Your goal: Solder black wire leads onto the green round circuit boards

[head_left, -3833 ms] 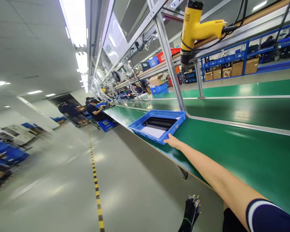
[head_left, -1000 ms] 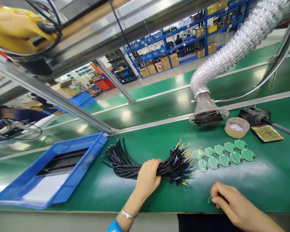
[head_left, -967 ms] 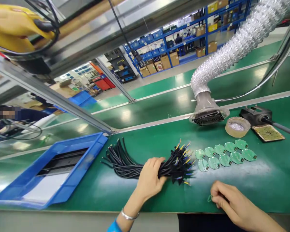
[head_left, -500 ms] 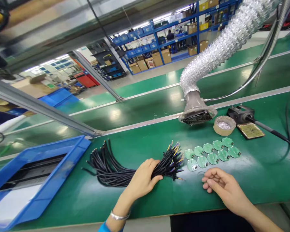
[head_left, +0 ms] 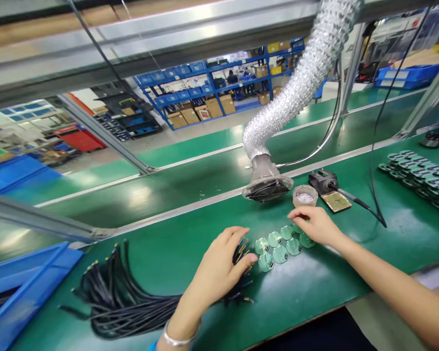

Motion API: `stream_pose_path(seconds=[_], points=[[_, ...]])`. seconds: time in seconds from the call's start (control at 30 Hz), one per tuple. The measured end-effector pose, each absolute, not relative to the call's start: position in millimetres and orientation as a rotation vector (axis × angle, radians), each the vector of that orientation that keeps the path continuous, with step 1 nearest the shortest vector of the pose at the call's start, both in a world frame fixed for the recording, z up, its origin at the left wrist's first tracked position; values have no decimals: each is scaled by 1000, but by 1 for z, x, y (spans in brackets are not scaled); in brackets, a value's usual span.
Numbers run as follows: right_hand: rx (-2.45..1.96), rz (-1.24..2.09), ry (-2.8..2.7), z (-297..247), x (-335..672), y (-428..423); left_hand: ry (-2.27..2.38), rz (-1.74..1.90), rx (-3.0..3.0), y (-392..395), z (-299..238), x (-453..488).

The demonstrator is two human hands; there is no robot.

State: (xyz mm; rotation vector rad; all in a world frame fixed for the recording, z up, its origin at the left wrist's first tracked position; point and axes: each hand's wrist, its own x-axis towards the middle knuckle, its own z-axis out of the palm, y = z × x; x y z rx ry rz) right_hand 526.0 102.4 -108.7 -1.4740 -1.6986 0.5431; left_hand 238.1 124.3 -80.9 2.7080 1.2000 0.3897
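Note:
A bundle of black cables lies curved on the green bench, with stripped coloured wire ends at its right. My left hand is cupped over these ends, thumb and fingers to either side; the palm hides part of the bundle. Several round green circuit boards lie in two rows to the right of the wire ends. My right hand is over the far right boards, covering some, just in front of a small round dish. Its fingertips are pinched together; what they hold, if anything, cannot be made out.
A soldering iron rests in its stand beside a sponge tray. The fume extractor hood hangs from a silver duct over the bench. More boards are stacked at far right. A blue bin stands at left.
My right hand has moved forward from in front of the boards to the far right ones near the dish. My left hand has slid along the bundle toward the wire ends. The view has turned right.

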Motion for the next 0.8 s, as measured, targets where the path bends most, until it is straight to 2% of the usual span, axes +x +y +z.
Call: stream_pose_path(seconds=[0.17, 0.33, 0.47, 0.67, 0.8], points=[[-1548, 447, -1919, -108, 540, 139, 1384, 69, 2538, 139, -92, 250], [-1419, 320, -1880, -134, 541, 146, 1151, 137, 2398, 132, -98, 242], [-1430, 170, -1901, -141, 542, 144, 1177, 132, 2389, 130, -101, 240], [-1865, 11, -2179, -121, 532, 145, 1193, 111, 2406, 133, -106, 240], [-1902, -71, -2478, -114, 511, 159, 1187, 173, 2396, 133, -106, 241]])
